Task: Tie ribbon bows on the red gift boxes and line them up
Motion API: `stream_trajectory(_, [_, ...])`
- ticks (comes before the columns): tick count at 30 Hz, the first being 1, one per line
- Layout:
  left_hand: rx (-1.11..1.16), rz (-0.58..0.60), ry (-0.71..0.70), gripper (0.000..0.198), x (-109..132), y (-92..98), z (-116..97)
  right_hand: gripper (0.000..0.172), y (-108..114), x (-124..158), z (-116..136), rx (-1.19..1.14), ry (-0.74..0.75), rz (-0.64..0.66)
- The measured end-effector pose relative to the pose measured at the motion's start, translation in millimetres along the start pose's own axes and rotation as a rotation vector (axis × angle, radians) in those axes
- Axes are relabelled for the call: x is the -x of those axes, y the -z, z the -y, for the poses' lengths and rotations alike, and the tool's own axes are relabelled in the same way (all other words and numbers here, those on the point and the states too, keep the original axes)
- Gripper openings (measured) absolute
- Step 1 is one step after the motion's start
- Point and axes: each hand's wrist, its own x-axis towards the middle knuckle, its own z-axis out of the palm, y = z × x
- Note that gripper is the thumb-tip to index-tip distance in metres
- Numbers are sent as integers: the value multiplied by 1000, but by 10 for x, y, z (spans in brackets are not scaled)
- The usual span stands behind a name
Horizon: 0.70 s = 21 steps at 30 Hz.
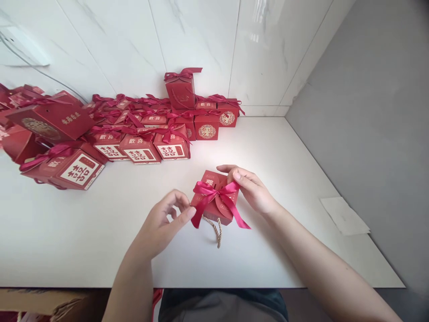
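A small red gift box (pixel 210 210) sits on the white table in front of me. Across its top is a magenta ribbon (pixel 217 193) tied in a bow, with two tails hanging towards me. My left hand (pixel 167 219) pinches the left tail between thumb and forefinger. At the box's far right corner, my right hand (pixel 256 190) has thumb and forefinger closed on the bow's right loop, its other fingers curled behind the box. A twisted beige cord handle (pixel 219 233) lies on the near side of the box.
Several red boxes with bows (pixel 139 150) stand in rows along the tiled wall, one box (pixel 181 93) stacked on top. More boxes (pixel 72 172) are piled at the left. White paper (pixel 345 215) lies near the table's right edge. An open cardboard box (pixel 40 300) is below the front left edge.
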Motion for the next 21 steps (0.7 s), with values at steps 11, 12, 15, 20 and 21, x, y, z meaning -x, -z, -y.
stream_trajectory(11, [-378, 269, -317, 41, -487, 360, -623, 36, 197, 170, 68, 280, 136, -113])
stream_trajectory(12, [-341, 319, -336, 40, -556, 352, -606, 34, 198, 188, 84, 310, 145, -98])
stream_trajectory(15, [-204, 307, -330, 30, -664, 291, -469, 28, 158, 221, 108, 346, 144, -66])
stream_trajectory(20, [-109, 207, -301, 24, -620, 189, -282, 29, 56, 223, 62, 276, 85, -82])
stream_trajectory(21, [-120, 188, -301, 25, -612, 178, -273, 29, 45, 219, 49, 254, 75, -83])
